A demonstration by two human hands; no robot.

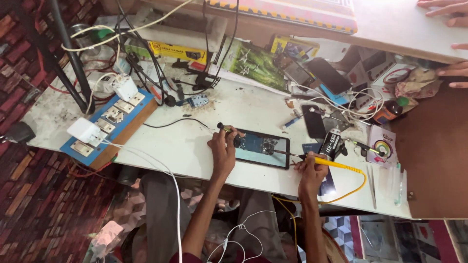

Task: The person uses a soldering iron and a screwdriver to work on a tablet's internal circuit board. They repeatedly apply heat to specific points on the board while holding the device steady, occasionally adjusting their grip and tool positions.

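An opened phone (262, 149) with its blue circuit board exposed lies flat on the white workbench (185, 146). My left hand (222, 145) rests at the phone's left end and grips a thin black-tipped tool (225, 128) with a black cord. My right hand (311, 166) holds a yellow-handled soldering iron (325, 161); its metal tip reaches left onto the phone's right part. A yellow cable (355, 187) trails from the iron off the bench edge.
A blue switchboard (112, 124) with white plugs sits at the left. Another dark phone (313, 122), a small black bottle (332, 143), tweezers (371, 181), boxes and tangled wires crowd the back and right. Another person's hands (451, 9) rest on the counter at top right.
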